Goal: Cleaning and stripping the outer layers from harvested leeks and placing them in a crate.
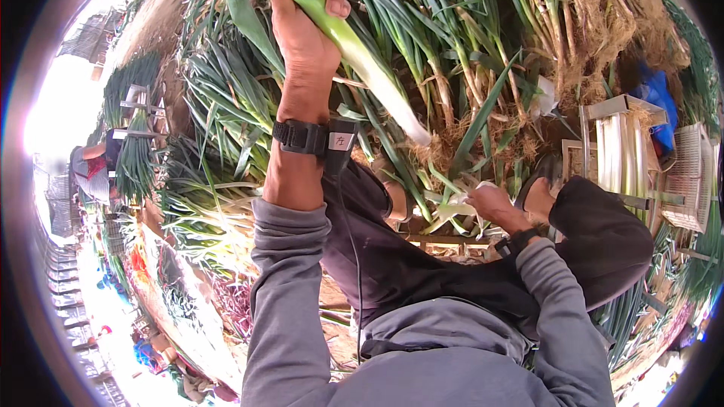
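Facing a big heap of leeks (411, 22) from ten to two o'clock, I have a single leek (366, 60) at twelve, white end toward five. My left hand (305, 22), at eleven, grips its stem; firm without crushing seems best. My right hand (492, 203), at three, meets pale leaf scraps (455, 209); pinching, I can't tell.

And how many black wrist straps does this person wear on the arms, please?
2: the left strap is behind the left hand, which grips a leek; the right strap is behind the right hand. More could be hidden under the sleeves.
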